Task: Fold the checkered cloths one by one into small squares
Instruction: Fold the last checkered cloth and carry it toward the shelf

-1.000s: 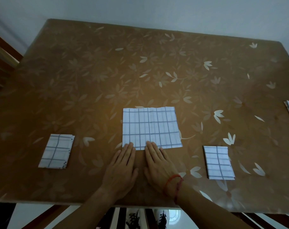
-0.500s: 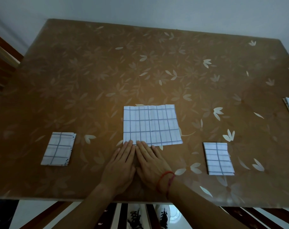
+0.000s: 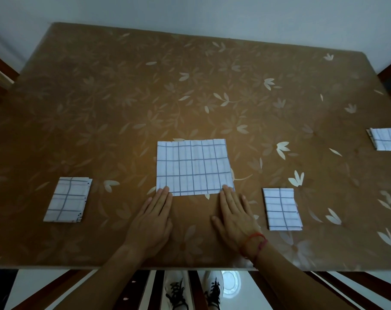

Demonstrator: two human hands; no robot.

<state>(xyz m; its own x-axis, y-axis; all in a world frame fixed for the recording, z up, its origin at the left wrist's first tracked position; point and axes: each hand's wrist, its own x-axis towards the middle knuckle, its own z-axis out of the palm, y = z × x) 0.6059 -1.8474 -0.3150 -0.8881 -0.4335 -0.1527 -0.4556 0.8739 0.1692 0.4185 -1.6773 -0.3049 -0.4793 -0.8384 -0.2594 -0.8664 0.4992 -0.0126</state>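
A: Where is the cloth in hand to be found?

B: The checkered cloth (image 3: 193, 167) is laid flat on the brown, flower-patterned desk (image 3: 123, 97), near the front edge and about midway across. It is white, crossed by thin dark grid lines, and is seen as a broad rectangle.

A: How are the hands placed?

B: The left hand (image 3: 153, 218) is laid flat on the desk with its fingers straight and close together, and its fingertips are set on the cloth's near left corner. The right hand (image 3: 235, 215) is laid flat in the same way, with its fingertips on the near right corner. Nothing is gripped by either hand. The cloth is only touched along its near edge. A red string bracelet (image 3: 253, 237) is worn on the right wrist.

A: Are other cloths seen?

B: Three smaller ones are seen, all apart from the middle cloth. The left folded cloth (image 3: 67, 200) is laid well to the left of the hands. The right folded cloth (image 3: 281, 209) is laid just beside the right hand. The far folded cloth (image 3: 386, 139) is cut off by the right border.

A: And below the desk?

B: White shoes (image 3: 176, 291) with dark laces are seen past the near edge.
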